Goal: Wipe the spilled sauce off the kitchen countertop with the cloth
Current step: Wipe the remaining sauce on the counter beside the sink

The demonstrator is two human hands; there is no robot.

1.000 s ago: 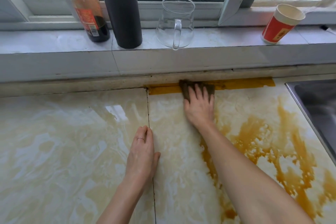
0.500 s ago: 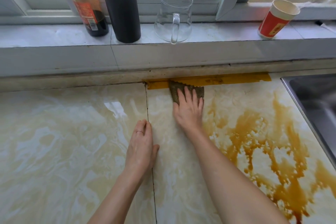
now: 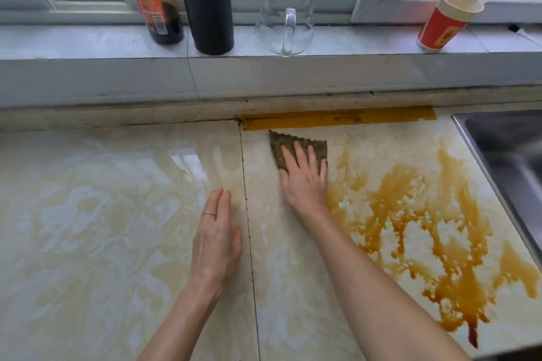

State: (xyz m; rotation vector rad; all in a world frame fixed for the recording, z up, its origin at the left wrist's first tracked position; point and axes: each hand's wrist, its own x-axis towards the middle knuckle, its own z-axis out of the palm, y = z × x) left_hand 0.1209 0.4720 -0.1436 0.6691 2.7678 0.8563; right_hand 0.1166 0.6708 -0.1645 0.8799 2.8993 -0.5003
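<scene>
Drawn back from the yellow strip [image 3: 337, 119] since a moment ago, brown cloth [image 3: 296, 142] pressed flat under the right hand [image 3: 303, 182], fingers straight and slightly spread, left hand [image 3: 215, 240] laid open, fingers together, on the countertop [image 3: 102, 214], sauce [image 3: 440, 228] spread right of the cloth.

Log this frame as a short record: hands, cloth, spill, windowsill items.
right hand: flat, pressing the brown waffle-textured cloth on the glossy marbled countertop
left hand: flat on the countertop, holding nothing
spill: amber-brown sauce right of the cloth, reaching toward the steel sink
windowsill: dark sauce bottle, black cylinder, clear glass jug, red paper cup
</scene>
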